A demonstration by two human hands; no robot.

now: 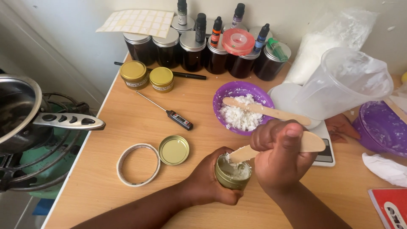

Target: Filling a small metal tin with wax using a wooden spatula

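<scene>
My left hand [207,180] grips a small gold tin [232,173] filled with pale wax, tilted toward me above the wooden table [127,127]. My right hand [282,154] is closed on a flat wooden stick [311,142] whose tip is pushed into the wax in the tin. Behind them stands a purple bowl [224,95] holding white flakes, with a second wooden stick [267,111] resting across it. The tin's gold lid [174,149] lies loose to the left.
A tape ring [138,164], a probe thermometer [169,113], two closed gold tins [146,76], dark jars and dropper bottles [203,46] at the back. A clear jug [347,82] is tipped over a scale [326,152]; another person's hand [341,126] is beside it. A pot [21,110] sits at left.
</scene>
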